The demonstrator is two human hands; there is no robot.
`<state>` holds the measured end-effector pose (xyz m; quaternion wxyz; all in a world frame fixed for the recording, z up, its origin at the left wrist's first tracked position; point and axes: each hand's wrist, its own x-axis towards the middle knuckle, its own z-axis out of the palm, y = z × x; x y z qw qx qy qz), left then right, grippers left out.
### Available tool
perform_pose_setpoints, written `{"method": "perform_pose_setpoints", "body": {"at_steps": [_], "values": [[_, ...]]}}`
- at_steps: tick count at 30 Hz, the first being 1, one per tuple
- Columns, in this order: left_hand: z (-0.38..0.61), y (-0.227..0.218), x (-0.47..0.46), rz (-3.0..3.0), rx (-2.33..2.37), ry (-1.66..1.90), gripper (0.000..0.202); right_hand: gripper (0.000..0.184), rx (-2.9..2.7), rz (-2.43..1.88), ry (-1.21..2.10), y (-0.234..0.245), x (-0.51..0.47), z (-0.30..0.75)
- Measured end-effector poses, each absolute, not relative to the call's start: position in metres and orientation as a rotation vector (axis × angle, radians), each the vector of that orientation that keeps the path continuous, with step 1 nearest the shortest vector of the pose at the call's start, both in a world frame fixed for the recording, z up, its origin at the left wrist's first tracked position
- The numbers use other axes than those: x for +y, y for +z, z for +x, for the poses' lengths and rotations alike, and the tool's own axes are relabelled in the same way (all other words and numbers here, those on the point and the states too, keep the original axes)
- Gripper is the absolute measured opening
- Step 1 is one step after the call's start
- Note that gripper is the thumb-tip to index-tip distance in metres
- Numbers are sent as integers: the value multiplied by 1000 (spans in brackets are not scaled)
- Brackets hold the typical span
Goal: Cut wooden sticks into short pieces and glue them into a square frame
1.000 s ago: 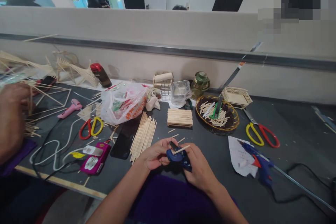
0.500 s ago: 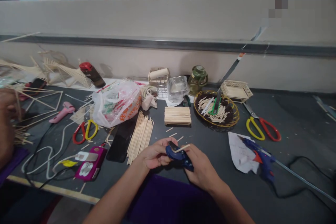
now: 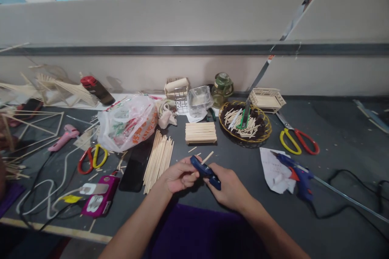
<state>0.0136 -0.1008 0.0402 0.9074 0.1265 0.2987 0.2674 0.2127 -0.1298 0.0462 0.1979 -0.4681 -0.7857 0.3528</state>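
My right hand (image 3: 229,186) is wrapped round a dark blue hand cutter (image 3: 206,171), whose head points up and left. Close by on the left, my left hand (image 3: 180,176) is closed, its fingertips pinching a thin wooden stick (image 3: 208,157). The stick passes at the cutter's head, its far end sticking out beyond it; the contact between blades and stick is hidden. Just beyond both hands lies a small slatted block of sticks (image 3: 201,132), with a few short offcuts in front of it. A bundle of long sticks (image 3: 158,162) lies left of my left hand.
A wicker basket (image 3: 267,131) of short sticks stands at the back right. Scissors (image 3: 299,139), paper and a blue glue gun (image 3: 299,172) lie right. Leftward are a black phone (image 3: 135,168), a plastic bag (image 3: 127,123), a magenta power box (image 3: 101,196), cables and another person's arm.
The cutter has turned in my right hand, and the stick's free end now points more upward and away. The whole view has shifted slightly.
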Motion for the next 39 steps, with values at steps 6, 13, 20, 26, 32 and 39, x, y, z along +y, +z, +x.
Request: {"method": "perform_pose_setpoints", "body": {"at_steps": [6, 13, 20, 26, 32, 39], "values": [[7, 29, -99, 233, 574, 561, 27, 7, -2267, -1300, 994, 41, -123, 212], [3, 18, -98, 191, 558, 586, 28, 7, -2297, -1317, 960, 37, -118, 210], [5, 18, -94, 222, 600, 599, 26, 14, -2268, -1301, 958, 38, -116, 210], [9, 29, -87, 284, 625, 582, 26, 13, -2219, -1289, 946, 34, -114, 213], [14, 34, -83, 348, 651, 604, 35, 13, -2149, -1413, 889, 18, -111, 213], [-2, 32, -94, 696, 1093, 879, 40, 24, -1853, -1445, 1017, 32, -115, 229]]}}
